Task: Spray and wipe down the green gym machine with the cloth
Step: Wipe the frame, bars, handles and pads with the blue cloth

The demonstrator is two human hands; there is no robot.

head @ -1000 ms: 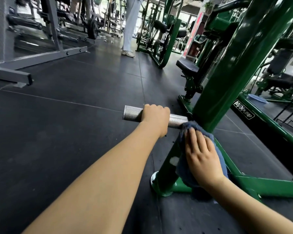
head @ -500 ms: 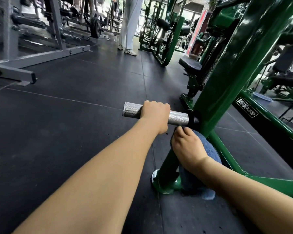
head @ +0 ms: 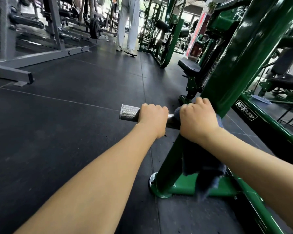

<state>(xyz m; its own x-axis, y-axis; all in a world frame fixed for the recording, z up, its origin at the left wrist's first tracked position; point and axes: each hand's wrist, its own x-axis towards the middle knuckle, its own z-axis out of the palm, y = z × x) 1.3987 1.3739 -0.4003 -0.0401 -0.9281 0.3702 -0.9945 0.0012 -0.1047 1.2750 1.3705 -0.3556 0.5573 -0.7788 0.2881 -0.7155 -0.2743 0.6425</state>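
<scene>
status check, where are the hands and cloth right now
Left hand grips the knurled handle. Right hand holds the cloth against the green upright. Nothing in the way.

Blue cloth (head: 201,164) draped against green machine post (head: 230,78).

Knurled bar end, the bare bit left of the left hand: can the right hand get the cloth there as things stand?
Probably not: the left hand grips the bar between the right hand with its cloth and that end.
</scene>
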